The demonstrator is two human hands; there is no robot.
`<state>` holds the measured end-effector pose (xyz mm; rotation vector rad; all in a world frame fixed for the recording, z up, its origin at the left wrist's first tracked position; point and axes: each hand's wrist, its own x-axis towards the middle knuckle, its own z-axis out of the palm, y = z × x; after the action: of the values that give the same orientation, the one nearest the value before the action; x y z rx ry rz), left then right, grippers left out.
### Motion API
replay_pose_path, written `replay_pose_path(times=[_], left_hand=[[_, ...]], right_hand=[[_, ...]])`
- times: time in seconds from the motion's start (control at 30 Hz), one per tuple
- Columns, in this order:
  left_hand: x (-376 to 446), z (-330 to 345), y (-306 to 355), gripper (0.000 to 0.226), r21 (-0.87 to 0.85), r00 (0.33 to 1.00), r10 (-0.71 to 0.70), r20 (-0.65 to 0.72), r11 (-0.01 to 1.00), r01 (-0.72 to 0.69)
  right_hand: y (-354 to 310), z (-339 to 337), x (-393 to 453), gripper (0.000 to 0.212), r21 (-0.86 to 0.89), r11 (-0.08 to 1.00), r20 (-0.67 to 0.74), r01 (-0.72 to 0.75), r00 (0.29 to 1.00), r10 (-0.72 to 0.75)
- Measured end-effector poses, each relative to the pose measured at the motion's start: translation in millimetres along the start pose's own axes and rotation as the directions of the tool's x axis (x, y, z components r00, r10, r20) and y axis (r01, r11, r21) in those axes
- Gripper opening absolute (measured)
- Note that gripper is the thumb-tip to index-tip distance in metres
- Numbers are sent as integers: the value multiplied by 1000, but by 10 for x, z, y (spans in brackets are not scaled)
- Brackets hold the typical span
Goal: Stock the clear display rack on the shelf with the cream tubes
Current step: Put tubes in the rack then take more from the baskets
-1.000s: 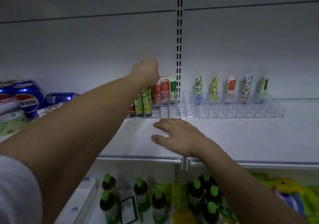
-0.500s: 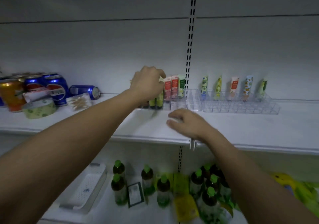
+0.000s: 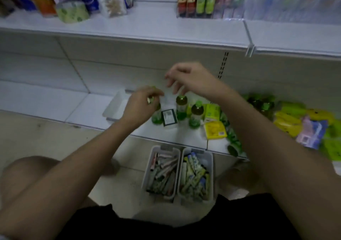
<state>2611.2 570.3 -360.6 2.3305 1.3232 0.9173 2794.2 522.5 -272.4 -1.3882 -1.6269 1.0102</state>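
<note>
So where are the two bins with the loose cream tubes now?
In the head view, the two bins stand side by side on the floor at bottom centre, just below the front edge of the lower shelf, under the green-capped bottles.

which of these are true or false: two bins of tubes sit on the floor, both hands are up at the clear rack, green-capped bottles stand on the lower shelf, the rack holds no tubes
Two bins of cream tubes sit on the floor: true.
Both hands are at the clear rack: false; the left hand and right hand hover over the lower shelf.
Green-capped bottles stand on the lower shelf: true.
The rack holds no tubes: false; several stand in it.
</note>
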Motion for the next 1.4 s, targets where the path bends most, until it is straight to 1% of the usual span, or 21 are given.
replay_pose_path(times=[0.07,0.17,0.23,0.33,0.4,0.43,0.53,0.6,0.67,0.73,0.77,0.8,0.87,1.0,1.03,1.1,1.17,1.23,1.3,1.37,1.4], left_hand=[[-211,211,-377,21,45,975,-172,143,985,167],[-513,543,-822,24,93,864,-407,295,913,398],[-742,800,-1017,23,110,780,-495,383,863,494],[-1090,1237,-1180,22,140,642,-595,485,777,614],[-1298,1543,-1301,24,169,570,-613,548,748,642],[-1387,1673,-1353,25,184,548,-614,568,744,642],[-1600,1982,-1490,27,221,513,-601,614,754,619],[-1673,2127,-1545,27,193,533,-567,628,777,600],[-1745,2269,-1607,27,141,563,-571,598,766,628],[-1796,2462,-1660,29,147,584,-582,566,768,623],[-1808,2553,-1669,30,162,573,-583,576,768,619],[-1811,2637,-1678,30,187,540,-589,602,761,622],[-1799,2756,-1679,31,191,511,-581,633,757,624],[-1891,2967,-1781,36,224,451,-625,637,710,667],[-1897,2972,-1777,33,223,439,-644,627,688,691],[-1866,2959,-1750,29,227,429,-661,615,670,706],[-1818,2925,-1742,27,248,384,-671,635,647,721],[-1776,2852,-1736,25,278,350,-667,658,647,710],[-1735,2701,-1717,23,272,342,-654,675,651,709],[-1703,2513,-1747,40,258,317,-646,694,635,729],[-1703,2371,-1786,49,265,277,-650,708,608,748]], right_hand=[[394,309,64,20,-47,992,55,-120,991,122],[1036,736,119,18,-134,943,116,-305,940,320],[1455,1015,104,16,-167,902,154,-398,893,422],[1999,1374,-1,24,-261,826,222,-499,802,555],[2327,1603,-117,27,-290,774,282,-563,723,631],[2492,1713,-178,26,-325,758,290,-566,703,649],[2882,1949,-370,43,-431,710,345,-557,626,700],[3024,1989,-468,46,-469,683,365,-560,581,728],[3166,1987,-539,44,-460,652,366,-603,541,758],[3281,1967,-582,36,-477,601,335,-641,500,799],[3341,1962,-599,33,-487,581,323,-652,484,813],[3392,1955,-623,32,-489,561,313,-668,466,827],[3463,1935,-664,28,-474,549,305,-688,457,836],[3483,1858,-732,11,-242,588,289,-772,521,803],[3477,1827,-713,8,-238,588,268,-773,529,805],[3465,1762,-670,7,-288,573,222,-767,529,819],[3495,1742,-639,19,-335,584,217,-739,543,811],[3507,1811,-570,28,-437,611,229,-661,575,786],[3530,1965,-487,24,-453,660,251,-599,625,739],[3623,2138,-414,23,-435,720,299,-540,668,682],[3665,2220,-388,23,-493,724,341,-482,659,670]])
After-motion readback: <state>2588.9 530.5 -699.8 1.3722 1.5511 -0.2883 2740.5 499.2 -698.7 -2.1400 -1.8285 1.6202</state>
